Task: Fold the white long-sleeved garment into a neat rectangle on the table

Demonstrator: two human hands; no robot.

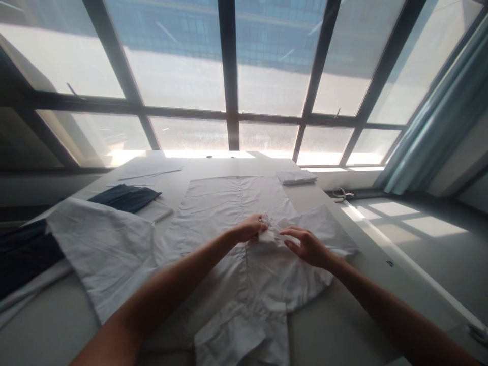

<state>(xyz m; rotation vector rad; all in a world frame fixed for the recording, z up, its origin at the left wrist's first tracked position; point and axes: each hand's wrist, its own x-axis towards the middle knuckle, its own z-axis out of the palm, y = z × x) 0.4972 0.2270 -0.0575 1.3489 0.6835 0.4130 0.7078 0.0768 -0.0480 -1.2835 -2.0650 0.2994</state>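
A white garment (213, 203) lies spread over the table, creased, with a seam line running down its middle. One wide part of it reaches out to the left, another to the right, and a crumpled part lies at the near edge. My left hand (252, 229) is closed, pinching a small bunched bit of white cloth (268, 235) above the garment's right half. Just right of that bunch is my right hand (305, 245), its fingers stretched and the thumb apart. Its fingertips are at the cloth's edge; whether they touch it I cannot tell.
Dark blue folded cloth (125, 197) lies on the left, with more dark cloth (26, 254) nearer. A folded white cloth (296, 177) sits at the back right of the white table (339, 290). Large windows (267, 61) rise behind; a curtain (430, 122) hangs right.
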